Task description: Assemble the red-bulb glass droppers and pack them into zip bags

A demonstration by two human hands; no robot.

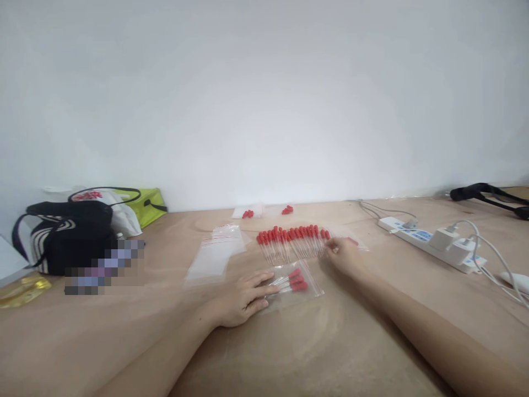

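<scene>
My left hand [247, 298] lies with its fingers stretched out on a clear zip bag [312, 286]. Inside the bag are several glass droppers with red rubber bulbs [297, 280], bulbs toward the right. Behind it, a row of red-bulbed droppers [289, 236] lies side by side on the table, stems pointing toward me. At the row's right end, my right hand [341, 255] has its thumb and fingers pinched together at the last droppers [325, 234]. Their stems are partly hidden by the fingers.
Flat zip bags [212, 256] lie left of the row; another bag [357, 241] lies behind my right hand. Two small red-bulb groups [248, 214] [287, 209] sit by the wall. A power strip [433, 242] with cables is right; bags [70, 237] are left.
</scene>
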